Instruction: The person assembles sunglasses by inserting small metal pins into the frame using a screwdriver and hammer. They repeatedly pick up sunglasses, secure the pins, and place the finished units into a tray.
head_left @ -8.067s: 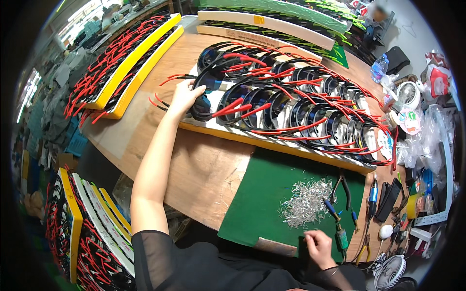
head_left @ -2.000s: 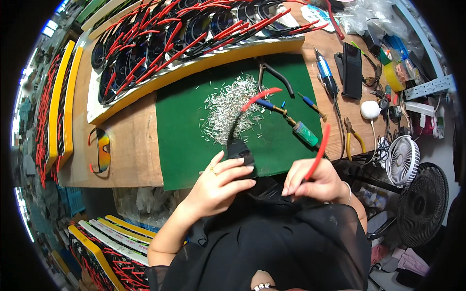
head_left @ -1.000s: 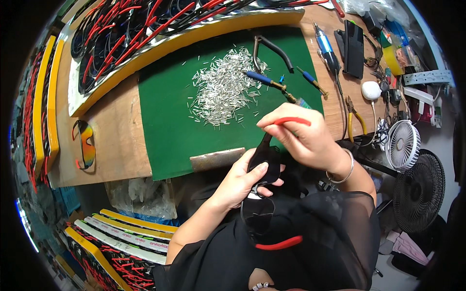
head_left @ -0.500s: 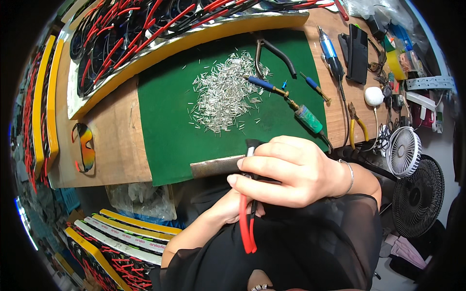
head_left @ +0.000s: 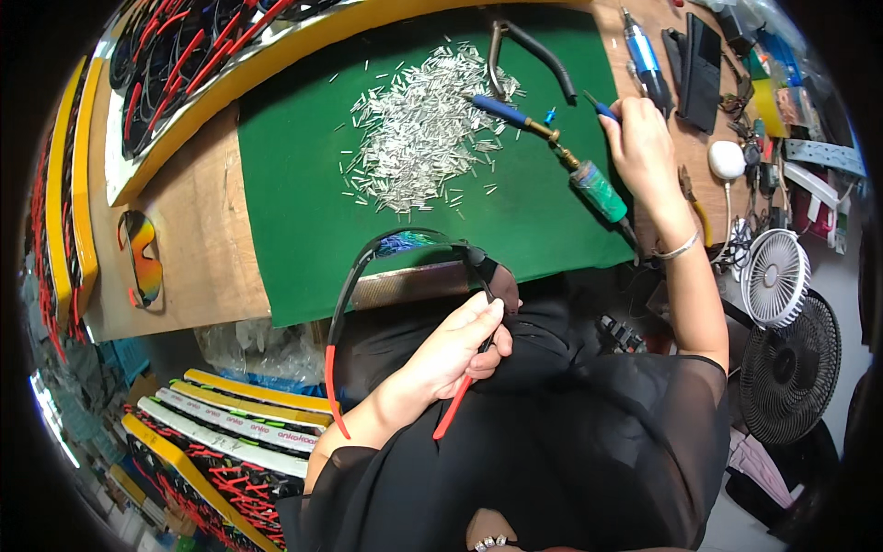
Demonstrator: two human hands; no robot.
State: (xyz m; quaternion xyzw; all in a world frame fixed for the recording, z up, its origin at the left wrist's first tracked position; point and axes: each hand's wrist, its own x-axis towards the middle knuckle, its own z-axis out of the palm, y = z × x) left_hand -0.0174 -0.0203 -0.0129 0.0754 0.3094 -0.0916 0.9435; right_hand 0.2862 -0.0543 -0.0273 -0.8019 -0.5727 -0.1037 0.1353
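Near the green mat (head_left: 543, 225), the left hand (head_left: 463, 345) — curled — grips sunglasses (head_left: 407, 242).

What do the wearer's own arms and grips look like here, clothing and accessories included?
The left grip and right grip are both ungloved. A thin silver-coloured bracelet circles the right wrist; none shows on the left. The right sleeve is loose, black and sheer, ending near the elbow, leaving the forearm bare.

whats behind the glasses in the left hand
Behind the glasses are the green mat, a metal bar and black clothing. Whatever the glasses and left hand cover can't be seen.
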